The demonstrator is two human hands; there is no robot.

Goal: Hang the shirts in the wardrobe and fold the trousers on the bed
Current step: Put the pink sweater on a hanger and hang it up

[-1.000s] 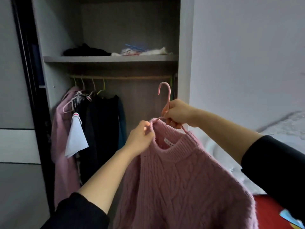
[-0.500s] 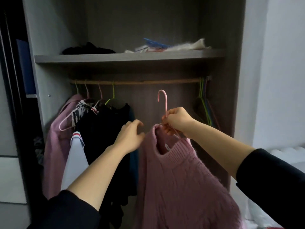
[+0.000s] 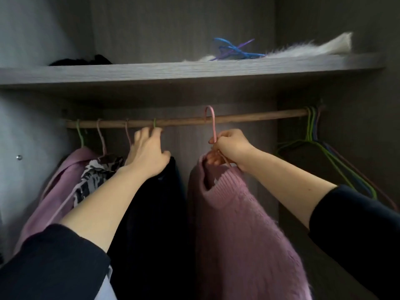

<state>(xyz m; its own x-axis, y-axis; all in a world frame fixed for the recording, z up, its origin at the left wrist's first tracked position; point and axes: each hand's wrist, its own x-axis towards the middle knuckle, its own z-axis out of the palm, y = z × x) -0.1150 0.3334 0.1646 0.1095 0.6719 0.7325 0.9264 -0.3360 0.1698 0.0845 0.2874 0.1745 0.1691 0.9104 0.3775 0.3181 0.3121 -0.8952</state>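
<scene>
A pink knitted sweater (image 3: 242, 230) hangs on a pink hanger (image 3: 213, 124). My right hand (image 3: 229, 151) grips that hanger just below its hook. The hook reaches over the wooden rail (image 3: 186, 121) near its middle. My left hand (image 3: 147, 154) is up at the green hanger (image 3: 154, 123) of a black garment (image 3: 151, 224), fingers curled around its neck under the rail. Further left hang a zebra-print top (image 3: 95, 176) and a lilac garment (image 3: 58, 191).
Several empty wire hangers (image 3: 324, 152) hang bunched at the rail's right end. The shelf (image 3: 173, 71) above carries a dark cloth (image 3: 82, 60), blue and purple hangers (image 3: 233, 50) and a white furry piece (image 3: 303, 50). Wardrobe side walls close in left and right.
I have stepped close to the wardrobe. My right hand raised the pink hanger until its hook reached the rail. My left hand let go of the sweater collar and went up to the green hanger.
</scene>
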